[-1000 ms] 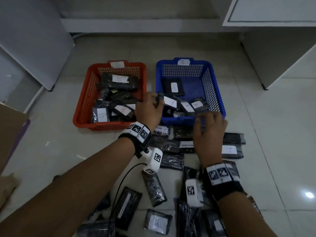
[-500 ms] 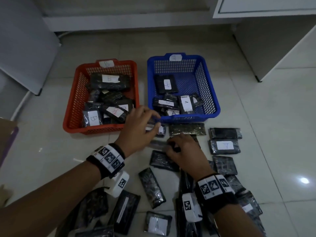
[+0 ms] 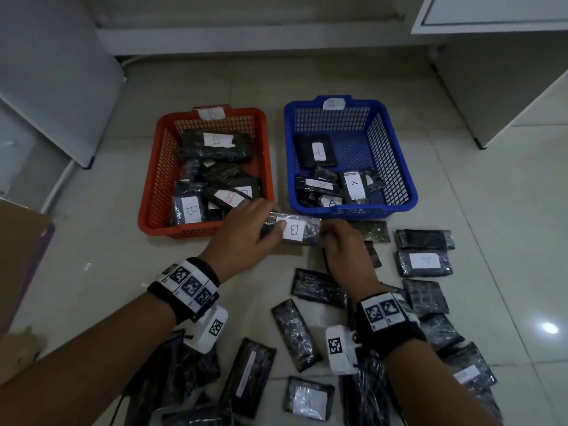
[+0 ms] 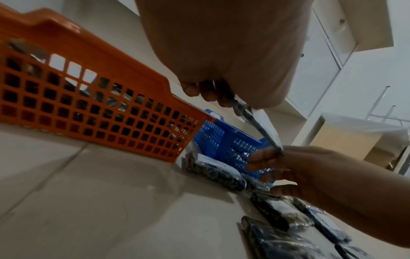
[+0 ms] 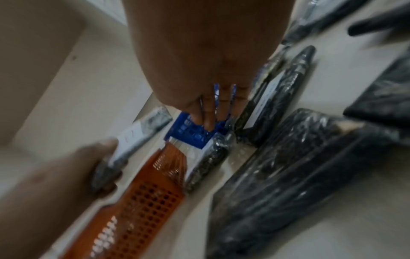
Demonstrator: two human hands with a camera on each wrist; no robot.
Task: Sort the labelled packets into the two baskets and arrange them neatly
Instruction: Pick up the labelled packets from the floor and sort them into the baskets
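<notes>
head view now shows a packet labelled b lifted off the floor and held between both hands just in front of the gap between the two baskets; half a second earlier the hands were down among the loose packets and no such label faced up. the left hand grips its left end with fingers curled over the top and thumb on the label's edge. the right hand pinches the right end; the left wrist view shows those fingertips closed on the packet's edge. with the letter readable, the packet likely belongs in the orange basket at 10 o'clock from it, which already holds b packets, not the blue basket at 1 o'clock, which holds a packets. many loose packets lie on the floor from 3 to 7 o'clock, so sorting looks well short of done. the surface is a glossy pale tiled floor, with white cabinets at 1 o'clock and a cardboard box at 9 o'clock.
</notes>
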